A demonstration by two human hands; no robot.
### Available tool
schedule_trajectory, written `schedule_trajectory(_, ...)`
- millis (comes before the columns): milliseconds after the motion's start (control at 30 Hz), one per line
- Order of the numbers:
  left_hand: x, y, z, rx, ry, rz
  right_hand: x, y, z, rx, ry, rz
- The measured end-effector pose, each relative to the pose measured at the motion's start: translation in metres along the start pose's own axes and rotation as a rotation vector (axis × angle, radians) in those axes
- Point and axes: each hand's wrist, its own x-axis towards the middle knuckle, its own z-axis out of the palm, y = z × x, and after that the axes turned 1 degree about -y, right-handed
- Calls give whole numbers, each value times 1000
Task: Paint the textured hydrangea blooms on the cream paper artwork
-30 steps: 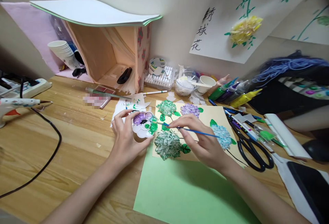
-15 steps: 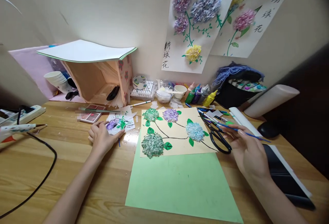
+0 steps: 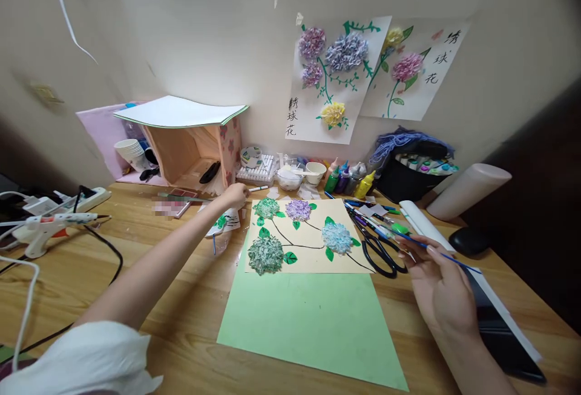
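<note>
My left hand [image 3: 236,196] stretches out to the back of the desk, its fingers closed at the near end of a white marker pen [image 3: 258,189]. Under that forearm, a paint palette [image 3: 220,223] with green paint is partly hidden on a paper scrap. My right hand [image 3: 438,274] pinches a thin blue paintbrush [image 3: 454,257], held slanted beside the black-handled scissors [image 3: 380,257]. Between my hands, cream paper [image 3: 313,262] bears green, purple and blue paper-shred flowers, painted leaves and dark stems. It overlaps a green sheet [image 3: 313,328].
Paint bottles [image 3: 347,181], a paper cup [image 3: 316,171] and a marker set [image 3: 256,170] line the wall. An open box [image 3: 190,156] stands back left. Far left are a glue gun [image 3: 45,231] and cables; a mouse [image 3: 470,241] lies right.
My left hand has left the palette and moved right and away to the marker pen. My right hand still holds the paintbrush in nearly the same place. The view has shifted.
</note>
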Motion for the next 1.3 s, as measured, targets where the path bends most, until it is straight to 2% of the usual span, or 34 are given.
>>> schedule_trajectory(133,24,7,9,-110,-157,-116,4,-4,-4,59,40,38)
schedule_trajectory(300,30,2,6,-221,-321,-178,9,-7,-9,98,90,72)
schedule_trajectory(500,30,-4,-6,-310,-524,-129,13,-7,-12,101,99,52)
schedule_trajectory(667,26,-5,-12,-332,-625,-49,15,-5,-13,81,99,21)
schedule_trajectory(1000,-13,-10,-14,-235,-710,34,15,-2,-11,63,30,8)
schedule_trajectory(1167,-37,-28,-15,-259,-644,27,14,0,-8,31,-23,20)
schedule_trajectory(1300,-61,-49,-23,-315,-555,-2,14,3,-8,44,-20,34)
